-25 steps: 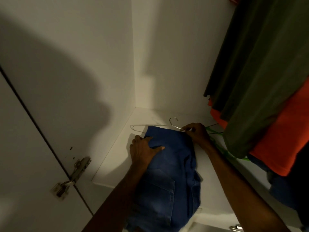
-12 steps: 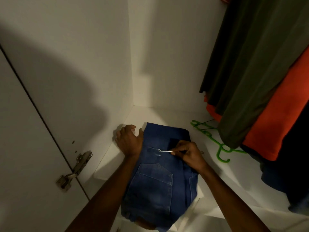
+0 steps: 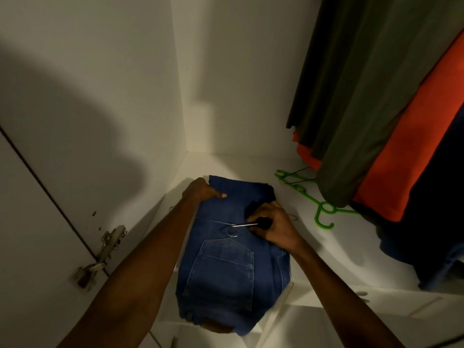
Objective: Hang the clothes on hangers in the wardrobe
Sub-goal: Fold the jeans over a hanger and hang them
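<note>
Gripping the far left edge of the folded blue jeans (image 3: 226, 262), the left hand (image 3: 200, 190) curled over the cloth, while the right hand (image 3: 275, 228) pinched the wire hanger (image 3: 233, 228) lying across the denim. Those jeans lay on the white wardrobe shelf (image 3: 313, 249), beside hanging clothes (image 3: 376, 96) and a green hanger (image 3: 316, 199).

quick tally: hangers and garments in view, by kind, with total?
Metal wire hanger, pinched by the right hand: 1
Green plastic hanger on the shelf: 1
Folded jeans, left hand gripping their far edge: 1
Hanging garments told apart by colour: olive, orange, dark navy: 3
Total: 6
</note>
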### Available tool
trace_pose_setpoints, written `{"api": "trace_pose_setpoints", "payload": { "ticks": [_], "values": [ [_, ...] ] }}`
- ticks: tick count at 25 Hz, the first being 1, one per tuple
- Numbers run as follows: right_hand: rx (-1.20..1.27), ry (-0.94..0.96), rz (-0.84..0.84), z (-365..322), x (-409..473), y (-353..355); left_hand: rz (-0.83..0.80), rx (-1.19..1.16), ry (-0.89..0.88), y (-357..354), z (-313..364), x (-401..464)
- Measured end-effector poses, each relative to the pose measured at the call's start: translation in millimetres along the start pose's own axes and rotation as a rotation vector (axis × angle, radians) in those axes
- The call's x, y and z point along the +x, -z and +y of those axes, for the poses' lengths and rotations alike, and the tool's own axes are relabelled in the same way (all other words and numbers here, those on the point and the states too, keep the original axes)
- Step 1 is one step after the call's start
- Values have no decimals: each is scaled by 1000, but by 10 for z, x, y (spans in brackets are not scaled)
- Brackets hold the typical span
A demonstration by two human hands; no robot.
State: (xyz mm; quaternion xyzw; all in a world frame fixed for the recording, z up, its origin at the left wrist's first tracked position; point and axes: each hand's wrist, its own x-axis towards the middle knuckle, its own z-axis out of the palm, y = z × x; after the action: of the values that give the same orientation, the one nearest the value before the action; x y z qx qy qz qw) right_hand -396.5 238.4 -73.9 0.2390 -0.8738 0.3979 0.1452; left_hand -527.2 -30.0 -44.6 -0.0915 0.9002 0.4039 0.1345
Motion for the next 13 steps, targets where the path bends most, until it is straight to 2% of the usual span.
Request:
{"api": "trace_pose_setpoints", "payload": {
  "ticks": [4, 7, 9, 13],
  "values": [
    [-288, 115, -155, -343, -21, -101, 23, -127, -16, 13, -59, 16],
    [-171, 104, -261, -523, -80, -150, 101, -183, -30, -6, -156, 27],
    [-66, 116, -246, -549, -184, -144, 149, -281, -28, 4, -163, 21],
    [-47, 135, -129, -629, -391, -179, 238, -381, -37, 46, -21, -61]
  ]
}}
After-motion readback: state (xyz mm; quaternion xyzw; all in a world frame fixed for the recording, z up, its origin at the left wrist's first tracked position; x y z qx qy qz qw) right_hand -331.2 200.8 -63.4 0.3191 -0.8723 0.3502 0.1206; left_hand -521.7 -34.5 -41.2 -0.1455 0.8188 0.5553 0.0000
